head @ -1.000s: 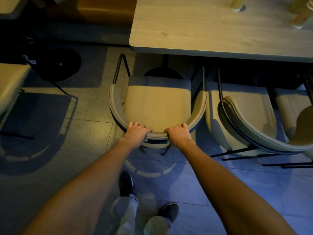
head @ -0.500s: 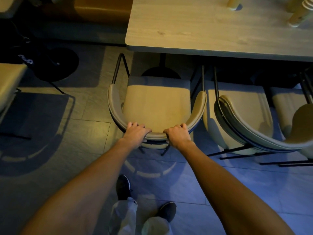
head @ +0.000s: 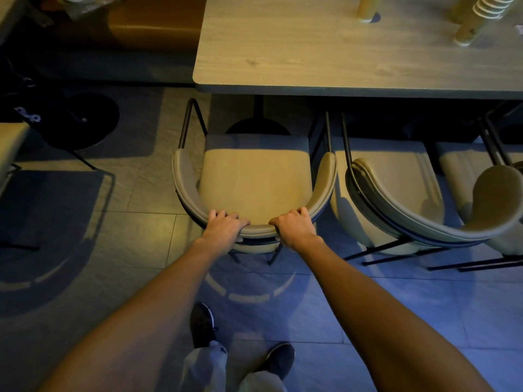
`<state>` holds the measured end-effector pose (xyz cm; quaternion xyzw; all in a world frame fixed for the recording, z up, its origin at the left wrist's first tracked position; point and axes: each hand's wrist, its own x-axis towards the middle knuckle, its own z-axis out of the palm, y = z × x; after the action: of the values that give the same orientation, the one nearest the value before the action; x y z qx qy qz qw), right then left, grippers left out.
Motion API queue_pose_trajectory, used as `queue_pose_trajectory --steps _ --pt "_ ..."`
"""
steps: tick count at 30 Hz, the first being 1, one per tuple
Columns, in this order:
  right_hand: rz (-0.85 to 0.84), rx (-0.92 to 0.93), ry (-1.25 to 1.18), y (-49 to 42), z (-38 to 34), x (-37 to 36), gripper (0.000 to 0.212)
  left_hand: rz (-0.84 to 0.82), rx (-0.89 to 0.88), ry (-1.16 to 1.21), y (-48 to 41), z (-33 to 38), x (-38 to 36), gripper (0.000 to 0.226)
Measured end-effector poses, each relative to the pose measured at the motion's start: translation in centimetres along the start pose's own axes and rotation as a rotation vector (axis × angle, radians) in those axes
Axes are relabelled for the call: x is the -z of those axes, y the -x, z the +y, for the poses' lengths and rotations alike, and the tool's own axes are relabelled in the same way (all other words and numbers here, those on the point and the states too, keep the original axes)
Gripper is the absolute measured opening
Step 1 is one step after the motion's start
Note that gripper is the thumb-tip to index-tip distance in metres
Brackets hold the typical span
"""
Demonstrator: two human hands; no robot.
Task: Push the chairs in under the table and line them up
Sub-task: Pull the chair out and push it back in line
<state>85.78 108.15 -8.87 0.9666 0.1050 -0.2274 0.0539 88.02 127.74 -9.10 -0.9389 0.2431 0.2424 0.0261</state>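
A beige padded chair (head: 254, 176) with a curved backrest and black metal legs stands in front of me, facing the wooden table (head: 325, 52). Its seat front lies a little short of the table's near edge. My left hand (head: 225, 227) and my right hand (head: 293, 226) both grip the top of the curved backrest, left and right of its middle. To the right stands a second chair (head: 396, 193), turned slightly askew, with its seat front near the table edge. A third chair (head: 492, 190) shows at the right border.
Paper cups (head: 366, 8) and a lying stack of cups (head: 481, 15) sit on the table's far side. A round black table base (head: 82, 120) lies on the tiled floor at left, beside another seat (head: 11, 142). My shoes (head: 202, 323) stand behind the chair.
The chair and my hands have shifted slightly left against the table; the table corner now sits further left in view. Both hands keep their grip on the backrest.
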Motion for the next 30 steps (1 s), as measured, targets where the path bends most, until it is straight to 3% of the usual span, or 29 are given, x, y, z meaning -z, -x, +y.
queue_pose_trajectory --steps 20,27,30 --pt "0.067 0.019 -0.062 0.6 0.2 -0.6 0.029 0.005 0.009 -0.031 0.0 0.3 0.0 0.041" --pt "0.043 0.048 -0.128 2.1 0.3 0.0 0.04 -0.053 -0.007 -0.052 0.6 0.7 0.8 0.052" --pt "0.026 0.036 -0.144 3.1 0.1 0.9 0.04 -0.054 -0.01 -0.069 1.4 1.8 1.8 0.047"
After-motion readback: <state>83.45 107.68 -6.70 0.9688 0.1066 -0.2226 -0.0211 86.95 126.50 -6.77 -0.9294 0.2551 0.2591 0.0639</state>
